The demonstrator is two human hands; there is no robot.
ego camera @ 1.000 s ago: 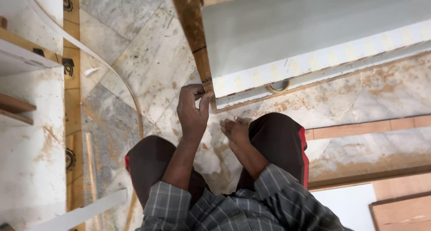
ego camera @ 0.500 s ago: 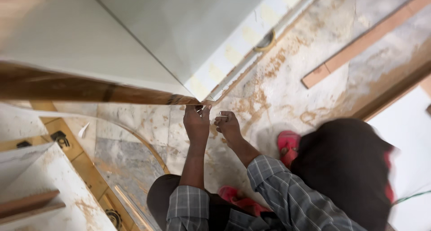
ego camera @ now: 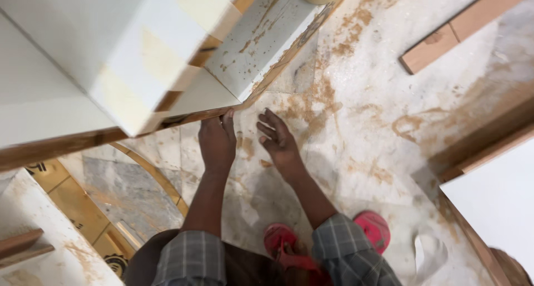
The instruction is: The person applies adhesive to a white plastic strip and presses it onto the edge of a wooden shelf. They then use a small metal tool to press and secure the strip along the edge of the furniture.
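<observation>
Fingertips of the left hand [ego camera: 217, 143] touch the white panel's [ego camera: 100, 58] wooden lower edge — fingers closed together; right hand [ego camera: 280, 138] hovers open just beside it — above the dusty marble floor [ego camera: 361, 125].

No packages, signs or screens in view. Only label-like items: a dark printed round emblem [ego camera: 115, 264] on the tan floor inlay at bottom left, partly cut off by the person's knee, and a small dark printed mark [ego camera: 35, 167] on the same tan band at the left edge, just under the wooden board edge. Both too small and partial to make out further.
</observation>
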